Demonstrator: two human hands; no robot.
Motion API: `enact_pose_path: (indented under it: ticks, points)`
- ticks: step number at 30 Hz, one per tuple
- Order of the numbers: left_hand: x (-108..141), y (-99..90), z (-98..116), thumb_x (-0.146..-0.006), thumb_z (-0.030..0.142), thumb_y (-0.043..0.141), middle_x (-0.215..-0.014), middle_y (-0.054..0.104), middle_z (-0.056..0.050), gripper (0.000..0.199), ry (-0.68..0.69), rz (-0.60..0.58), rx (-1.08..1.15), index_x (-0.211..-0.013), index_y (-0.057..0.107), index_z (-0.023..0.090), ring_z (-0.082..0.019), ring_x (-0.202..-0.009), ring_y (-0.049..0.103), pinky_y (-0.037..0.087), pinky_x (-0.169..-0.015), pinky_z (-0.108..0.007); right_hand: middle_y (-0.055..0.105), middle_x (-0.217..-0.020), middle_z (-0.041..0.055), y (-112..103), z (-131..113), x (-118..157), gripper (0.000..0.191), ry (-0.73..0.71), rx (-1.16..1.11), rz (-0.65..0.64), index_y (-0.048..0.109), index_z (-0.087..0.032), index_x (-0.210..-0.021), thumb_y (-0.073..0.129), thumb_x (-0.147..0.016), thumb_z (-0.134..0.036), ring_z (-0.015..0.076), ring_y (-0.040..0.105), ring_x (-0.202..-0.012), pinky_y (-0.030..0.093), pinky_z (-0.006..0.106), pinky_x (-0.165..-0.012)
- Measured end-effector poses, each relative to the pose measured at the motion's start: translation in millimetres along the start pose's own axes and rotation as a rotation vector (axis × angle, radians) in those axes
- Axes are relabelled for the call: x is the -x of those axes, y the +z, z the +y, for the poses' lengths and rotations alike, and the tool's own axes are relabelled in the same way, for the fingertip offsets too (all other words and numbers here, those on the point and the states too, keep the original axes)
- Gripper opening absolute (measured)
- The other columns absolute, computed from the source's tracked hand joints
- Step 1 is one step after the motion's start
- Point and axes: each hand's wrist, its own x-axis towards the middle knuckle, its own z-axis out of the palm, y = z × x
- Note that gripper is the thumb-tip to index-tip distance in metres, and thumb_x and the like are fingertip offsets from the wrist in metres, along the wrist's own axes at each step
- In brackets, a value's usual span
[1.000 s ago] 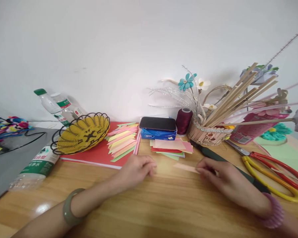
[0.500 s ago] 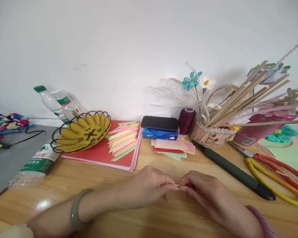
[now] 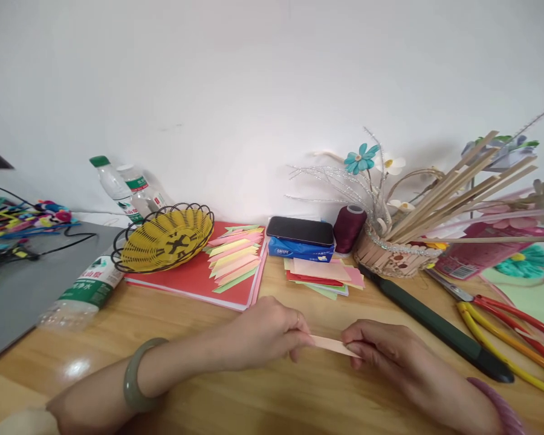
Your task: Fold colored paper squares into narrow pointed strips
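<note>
Right now, the left hand (image 3: 263,333) pinches one end of a peach paper strip (image 3: 330,345) between thumb and fingers, while the right hand (image 3: 396,356) pinches it near the other end. The strip spans the space between the two sets of fingertips, sloping slightly down toward the right hand, where its tip pokes out in front of the fingers. Whether it is folded there, I cannot tell.

Beneath and in front of the hands, the wood of the table (image 3: 236,399) shows. Beyond them lie a stack of colored paper slips (image 3: 320,270) and, left of it, folded paper strips (image 3: 236,266) on red paper sheets (image 3: 176,279), whose near corner comes close to the left hand. A dark green handle (image 3: 435,317) slants just beyond the right hand, with large scissors (image 3: 517,326) further right. Behind the slips, a phone (image 3: 300,230) rests on a blue packet (image 3: 285,248).

Half a second earlier, the fingertips nearly met and only a sliver of paper showed; now they are further apart, with the strip's flat face visible.
</note>
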Motion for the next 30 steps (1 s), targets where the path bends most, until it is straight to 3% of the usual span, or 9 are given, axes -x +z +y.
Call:
enact_pose_path:
  ticks: [5,9,12,14,15,20,23,26,30]
  points:
    - [4,-6.7,7,-0.086,0.024,0.053,-0.054,0.063,0.000,0.025,-0.057,0.004,0.030,-0.071,0.068,0.012,-0.006,-0.042,0.046,0.033,-0.043,-0.013,0.062,-0.073,-0.0003,3,-3,-1,0.021,-0.029,0.023,0.027,0.058,-0.023,-0.084,0.040,-0.092,-0.031,0.0120,0.059,-0.066,0.046,0.022,-0.060]
    - [17,-21.0,-1,-0.090,0.027,0.045,-0.060,0.064,-0.001,0.032,0.027,0.000,0.057,-0.071,0.066,0.013,-0.007,-0.051,0.054,0.040,-0.051,-0.013,0.063,-0.075,-0.0003,-3,2,1,0.020,-0.049,0.042,0.063,0.060,-0.024,-0.086,0.041,-0.091,-0.030,0.0123,0.061,-0.069,0.048,0.022,-0.062]
    - [31,-37.3,-24,-0.093,0.026,0.037,-0.065,0.063,0.000,0.037,0.015,0.312,-0.132,-0.066,0.060,0.015,-0.009,-0.058,0.057,0.044,-0.054,-0.015,0.065,-0.079,0.0007,-9,16,3,0.021,0.014,0.081,0.150,0.061,-0.024,-0.085,0.042,-0.091,-0.032,0.0136,0.062,-0.072,0.050,0.023,-0.064]
    - [39,-46.7,-42,-0.093,0.026,0.037,-0.078,0.067,-0.004,0.031,-0.003,0.692,-0.488,-0.080,0.063,0.016,-0.014,-0.072,0.060,0.048,-0.066,-0.022,0.067,-0.086,0.0017,-10,24,3,0.020,0.060,0.112,0.191,0.062,-0.024,-0.089,0.044,-0.089,-0.034,0.0150,0.063,-0.077,0.051,0.025,-0.067]
    - [42,-50.1,-51,-0.093,0.026,0.036,-0.088,0.067,-0.006,0.029,-0.009,0.756,-0.551,-0.090,0.063,0.016,-0.018,-0.084,0.060,0.048,-0.075,-0.028,0.067,-0.087,0.0022,-10,27,2,0.020,0.068,0.125,0.201,0.062,-0.024,-0.090,0.045,-0.089,-0.035,0.0156,0.063,-0.078,0.052,0.026,-0.069]
    - [50,-54.2,-76,-0.092,0.029,0.037,-0.120,0.058,-0.010,0.031,-0.113,0.679,-0.955,-0.109,0.060,0.017,-0.027,-0.104,0.052,0.049,-0.080,-0.038,0.069,-0.089,0.0029,-6,26,-2,0.023,0.034,0.194,0.235,0.064,-0.024,-0.088,0.044,-0.089,-0.036,0.0171,0.065,-0.080,0.054,0.028,-0.068]
    - [55,-55.3,-79,-0.093,0.026,0.035,-0.126,0.055,-0.007,0.034,-0.122,0.781,-0.981,-0.121,0.053,0.018,-0.024,-0.102,0.053,0.048,-0.085,-0.038,0.069,-0.089,0.0035,-9,25,-5,0.024,-0.027,0.347,0.346,0.063,-0.023,-0.091,0.041,-0.090,-0.033,0.0165,0.066,-0.077,0.054,0.026,-0.064]
    - [57,-55.5,-75,-0.093,0.021,0.037,-0.121,0.059,-0.004,0.033,-0.021,0.836,-0.921,-0.122,0.052,0.021,-0.021,-0.103,0.054,0.047,-0.088,-0.037,0.068,-0.091,0.0072,-16,30,-16,0.027,-0.102,0.538,0.456,0.061,-0.019,-0.096,0.036,-0.092,-0.031,0.0178,0.065,-0.079,0.054,0.029,-0.065]
    - [46,-45.3,-60,-0.089,0.008,0.039,-0.105,0.067,-0.003,0.031,0.229,0.763,-0.820,-0.110,0.059,0.018,-0.018,-0.097,0.056,0.049,-0.085,-0.032,0.064,-0.108,0.0115,-23,41,-41,0.031,-0.163,0.670,0.431,0.058,-0.016,-0.110,0.036,-0.092,-0.030,0.0235,0.060,-0.098,0.048,0.042,-0.083]
